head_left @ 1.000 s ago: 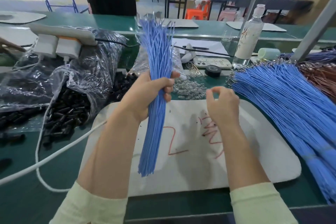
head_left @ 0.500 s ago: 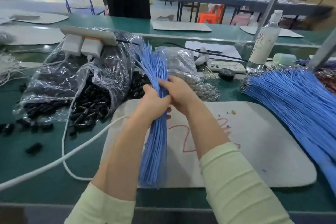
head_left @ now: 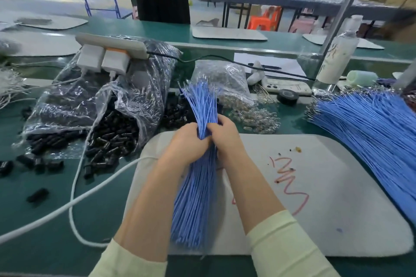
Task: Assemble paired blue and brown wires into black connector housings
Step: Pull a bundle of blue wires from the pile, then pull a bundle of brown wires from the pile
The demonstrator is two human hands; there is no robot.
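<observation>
A thick bundle of blue wires stands nearly upright over the grey work mat. My left hand grips it round the middle. My right hand grips the same bundle from the right, touching the left hand. The wire tips fan out above both hands. Black connector housings spill from a torn clear bag at the left, and a few lie loose on the green bench. A large fan of blue wires lies at the right. Brown wires are barely visible at the far right edge.
A bag of small metal terminals lies behind the hands. A white cable loops across the bench at the left. A power strip with chargers, a phone, black tape roll and a bottle stand behind. A person stands beyond the bench.
My right hand came in from the right and took hold of the bundle beside the left hand. The bundle has dropped lower and closer to the mat.
</observation>
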